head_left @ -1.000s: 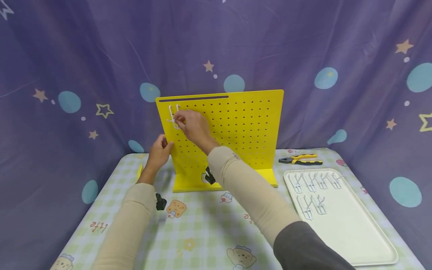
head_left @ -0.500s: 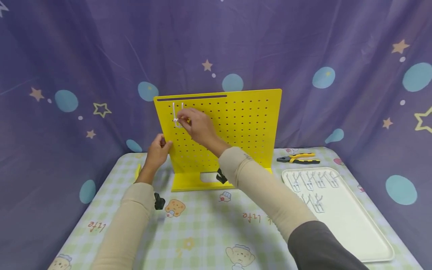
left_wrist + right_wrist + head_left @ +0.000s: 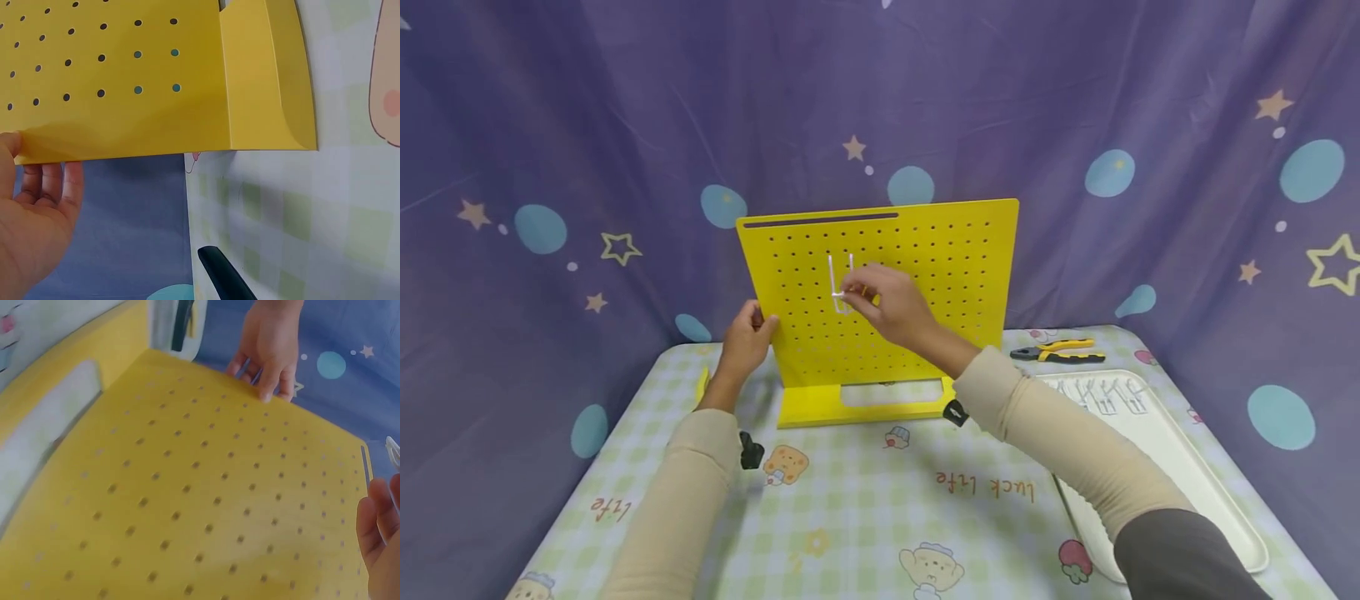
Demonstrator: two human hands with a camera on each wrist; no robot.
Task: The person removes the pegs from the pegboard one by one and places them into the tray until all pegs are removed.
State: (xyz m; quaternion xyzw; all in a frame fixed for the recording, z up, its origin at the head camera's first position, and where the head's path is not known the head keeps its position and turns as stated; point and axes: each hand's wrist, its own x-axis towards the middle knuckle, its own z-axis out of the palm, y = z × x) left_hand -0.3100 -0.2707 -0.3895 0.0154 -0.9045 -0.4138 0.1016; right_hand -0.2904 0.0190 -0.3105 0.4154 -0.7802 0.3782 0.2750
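Note:
A yellow pegboard [image 3: 940,267] stands upright on its base at the far side of the table. My left hand [image 3: 747,342] grips its left edge, thumb on the front face and fingers behind, as the left wrist view also shows. In front of the board's upper left part, my right hand [image 3: 895,308] pinches a white two-pronged wire hook [image 3: 832,279] between thumb and fingertips. The prongs point upward, overlapping the rows of holes in the head view. At the right edge of the right wrist view, only a bit of the hook [image 3: 393,452] shows above the fingers.
A cream tray [image 3: 1195,475] lies on the right with several wire hooks [image 3: 1105,398] along its far end; my right sleeve covers part of it. Pliers [image 3: 1060,353] with yellow-and-black handles lie behind it. A small yellow object [image 3: 702,385] lies beyond my left wrist.
My right hand has moved right and slightly down with the hook, away from the board's upper left corner. My left hand keeps its grip on the board's edge.

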